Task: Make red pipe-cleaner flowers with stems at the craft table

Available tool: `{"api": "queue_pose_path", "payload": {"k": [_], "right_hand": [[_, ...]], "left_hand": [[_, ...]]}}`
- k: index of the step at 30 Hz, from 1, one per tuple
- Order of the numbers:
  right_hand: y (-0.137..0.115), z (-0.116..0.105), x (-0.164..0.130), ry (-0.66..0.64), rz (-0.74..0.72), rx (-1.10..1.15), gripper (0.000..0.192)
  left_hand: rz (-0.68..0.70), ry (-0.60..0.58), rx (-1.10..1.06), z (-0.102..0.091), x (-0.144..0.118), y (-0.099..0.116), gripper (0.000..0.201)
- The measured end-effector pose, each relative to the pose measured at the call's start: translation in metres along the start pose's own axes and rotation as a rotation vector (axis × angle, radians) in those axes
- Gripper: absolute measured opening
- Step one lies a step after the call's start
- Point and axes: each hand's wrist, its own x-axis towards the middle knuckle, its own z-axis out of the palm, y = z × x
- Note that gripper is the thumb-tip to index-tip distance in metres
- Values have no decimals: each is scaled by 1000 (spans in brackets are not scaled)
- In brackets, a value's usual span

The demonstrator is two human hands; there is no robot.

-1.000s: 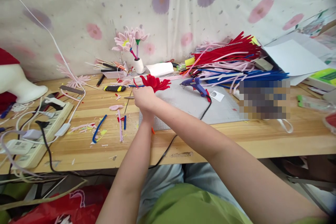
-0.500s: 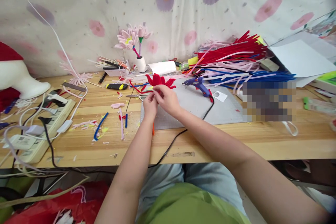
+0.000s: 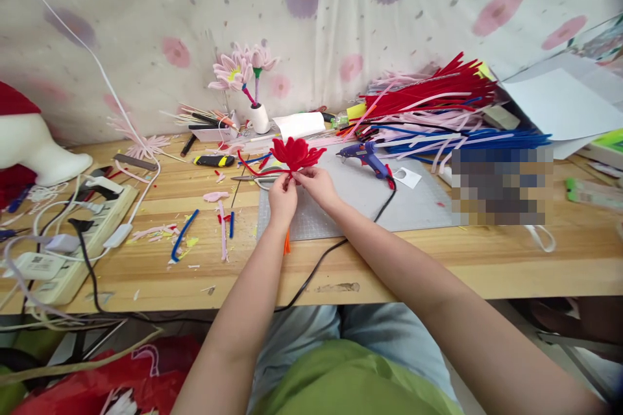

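A fuzzy red pipe-cleaner flower (image 3: 296, 153), petals fanned upward, sits above the grey mat (image 3: 418, 204) on the desk (image 3: 438, 259). The left hand (image 3: 283, 198) and right hand (image 3: 317, 185) both pinch its base. A small white vase (image 3: 259, 119) holds pink flowers (image 3: 239, 70).

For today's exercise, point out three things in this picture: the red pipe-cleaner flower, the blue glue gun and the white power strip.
red pipe-cleaner flower (image 3: 296, 152), head view, on its petals.
blue glue gun (image 3: 366, 157), head view, on its body.
white power strip (image 3: 73, 253), head view, on its top face.
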Motion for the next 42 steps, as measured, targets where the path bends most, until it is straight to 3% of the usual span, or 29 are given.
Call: {"api": "queue_pose_path", "payload": {"k": [8, 23, 34, 39, 42], "right_hand": [[-5, -1, -2, -42, 56, 188, 18], [3, 2, 2, -71, 70, 235, 14], [0, 2, -1, -79, 141, 375, 16], [-6, -5, -4, -188, 198, 354, 21], [-15, -30, -4, -324, 177, 166, 26]], "left_hand": [[-6, -12, 92, -3, -1, -2, 19], [-137, 36, -95, 1, -2, -3, 21], [-326, 64, -334, 5, -7, 20, 14], [-354, 77, -360, 3, -4, 19, 16], [-344, 89, -342, 1, -2, 18, 20]]}}
